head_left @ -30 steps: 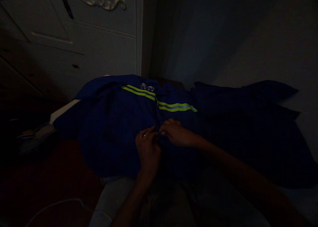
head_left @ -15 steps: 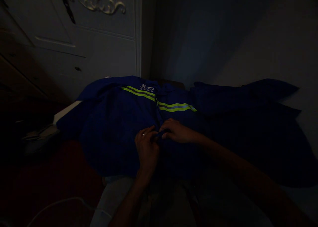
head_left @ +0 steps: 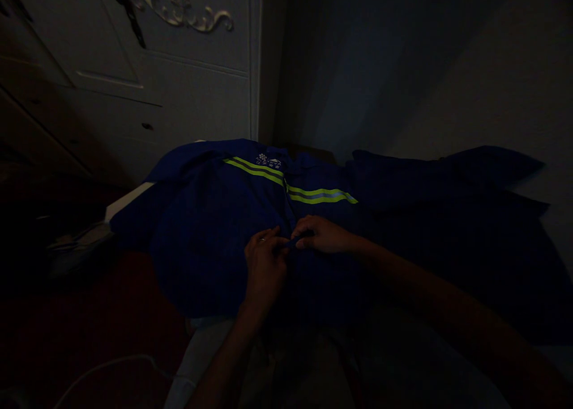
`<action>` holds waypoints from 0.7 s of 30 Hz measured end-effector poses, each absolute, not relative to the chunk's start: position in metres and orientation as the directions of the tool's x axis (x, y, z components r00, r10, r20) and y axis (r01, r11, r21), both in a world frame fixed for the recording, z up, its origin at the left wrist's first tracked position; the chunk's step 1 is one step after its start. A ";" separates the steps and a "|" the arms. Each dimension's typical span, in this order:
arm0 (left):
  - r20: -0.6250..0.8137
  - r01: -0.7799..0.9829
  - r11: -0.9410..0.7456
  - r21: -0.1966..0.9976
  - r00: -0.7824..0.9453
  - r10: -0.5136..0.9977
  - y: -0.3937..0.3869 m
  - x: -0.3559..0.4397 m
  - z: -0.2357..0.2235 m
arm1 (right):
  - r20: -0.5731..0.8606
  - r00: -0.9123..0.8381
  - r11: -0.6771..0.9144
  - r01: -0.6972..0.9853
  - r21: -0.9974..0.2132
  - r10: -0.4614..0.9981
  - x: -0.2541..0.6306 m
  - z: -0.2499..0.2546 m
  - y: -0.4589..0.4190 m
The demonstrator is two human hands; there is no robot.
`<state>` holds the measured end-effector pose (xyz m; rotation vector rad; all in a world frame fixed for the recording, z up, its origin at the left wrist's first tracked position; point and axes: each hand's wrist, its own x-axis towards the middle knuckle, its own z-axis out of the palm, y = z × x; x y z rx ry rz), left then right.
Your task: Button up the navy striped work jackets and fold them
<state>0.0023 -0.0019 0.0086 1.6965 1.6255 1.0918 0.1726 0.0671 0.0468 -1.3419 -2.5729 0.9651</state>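
A blue work jacket (head_left: 201, 230) lies spread out in front of me, with a yellow-green reflective stripe (head_left: 320, 195) across its chest and a white printed logo (head_left: 268, 160) above it. At the middle of its front opening, my left hand (head_left: 265, 260) is closed, thumb and fingers pinching the cloth edge. My right hand (head_left: 320, 234) pinches the same placket just to the right, the fingertips of both hands nearly touching. Any button or fastener between them is too small and dark to make out. A ring shows on a left finger.
Behind the jacket stands a white cabinet (head_left: 201, 98) with a carved ornament (head_left: 181, 15) and a dark handle (head_left: 129, 15). More dark blue cloth (head_left: 447, 218) extends to the right beside the wall. A white cable (head_left: 107, 364) runs over the dark red floor (head_left: 120, 313) at lower left.
The view has shifted slightly, so everything sits a little further right and lower. Both hands stay on the placket, with only small finger movement.
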 end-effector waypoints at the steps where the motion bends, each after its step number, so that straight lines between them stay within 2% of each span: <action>1: 0.171 0.537 -0.120 0.835 -0.047 0.984 -0.003 0.001 0.010 | -0.199 -0.606 0.416 0.714 -0.563 0.770 0.173 0.046 0.066; 7: 0.141 0.486 -0.131 0.864 0.017 0.990 -0.002 -0.007 0.010 | -0.165 -0.577 0.421 0.736 -0.530 0.800 0.169 0.049 0.056; 13: 0.181 0.458 -0.141 0.877 -0.045 0.982 0.002 -0.002 0.008 | -0.136 -0.596 0.417 0.688 -0.593 0.791 0.171 0.044 0.058; 17: 0.190 0.515 -0.138 0.846 -0.049 0.981 0.004 0.001 0.012 | -0.129 -0.615 0.423 0.664 -0.616 0.778 0.173 0.038 0.059; 21: 0.167 0.592 -0.144 0.793 0.016 0.986 0.005 0.001 0.015 | -0.089 -0.587 0.433 0.682 -0.590 0.804 0.172 0.039 0.054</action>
